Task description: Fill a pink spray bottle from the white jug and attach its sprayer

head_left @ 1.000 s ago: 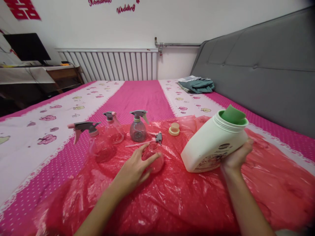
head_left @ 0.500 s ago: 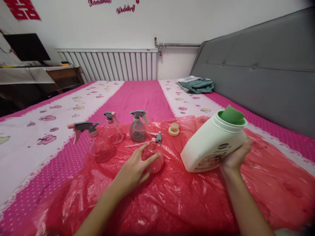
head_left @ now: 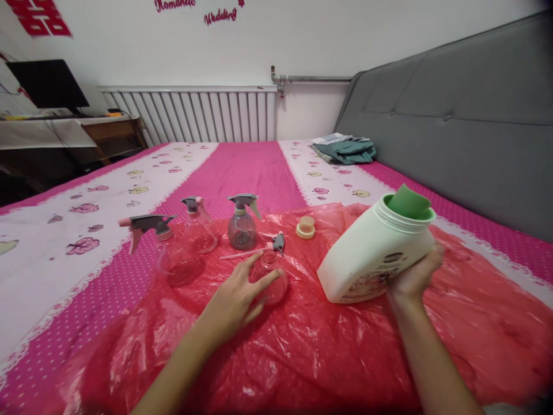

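My left hand [head_left: 242, 291] curls its fingers about a clear, open-necked spray bottle body [head_left: 276, 282], steadying it upright on a red plastic sheet [head_left: 311, 357]. Its grey and pink spray head [head_left: 277, 243] lies just behind, with a thin pink tube pointing left. In my right hand [head_left: 415, 274] is a white plastic detergent bottle [head_left: 367, 248], gripped from the right side and tilted to the right. A green spout [head_left: 408, 203] shows in its open mouth. Between and behind the two hands, a cream cap [head_left: 306, 227] rests on the sheet.
Three spray bottles with heads on stand left of centre: a long-nozzled one [head_left: 175, 253], a pink one [head_left: 201, 227] and a grey one [head_left: 242, 225]. Folded clothes [head_left: 345, 148] lie on the bed near the grey headboard [head_left: 453, 98]. A radiator [head_left: 194, 115] lines the wall.
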A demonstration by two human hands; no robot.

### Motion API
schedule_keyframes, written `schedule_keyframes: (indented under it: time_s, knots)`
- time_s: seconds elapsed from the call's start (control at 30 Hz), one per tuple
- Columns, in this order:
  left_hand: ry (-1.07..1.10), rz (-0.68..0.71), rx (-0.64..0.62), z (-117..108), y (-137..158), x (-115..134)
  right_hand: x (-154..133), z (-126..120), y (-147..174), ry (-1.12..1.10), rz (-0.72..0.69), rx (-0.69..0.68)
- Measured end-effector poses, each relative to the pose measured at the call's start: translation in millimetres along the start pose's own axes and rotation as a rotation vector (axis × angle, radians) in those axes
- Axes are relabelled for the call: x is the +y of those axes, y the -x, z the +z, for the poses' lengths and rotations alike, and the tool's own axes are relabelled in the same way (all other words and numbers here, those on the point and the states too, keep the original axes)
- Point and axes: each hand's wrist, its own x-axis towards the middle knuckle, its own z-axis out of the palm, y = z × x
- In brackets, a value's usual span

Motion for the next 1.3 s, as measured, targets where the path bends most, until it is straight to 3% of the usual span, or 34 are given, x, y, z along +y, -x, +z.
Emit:
schedule_keyframes:
  time_s: [0.83, 1.3]
  knots:
    - [0.091, -0.063, -0.042, -4.9, -4.8, 9.6, -2.8, 4.6, 3.0, 0.006, -0.018, 0.127]
    - [0.077, -0.074, -0.125, -8.7, -3.4, 7.7, -0.9, 2.9, 1.8, 0.033, -0.031, 0.102]
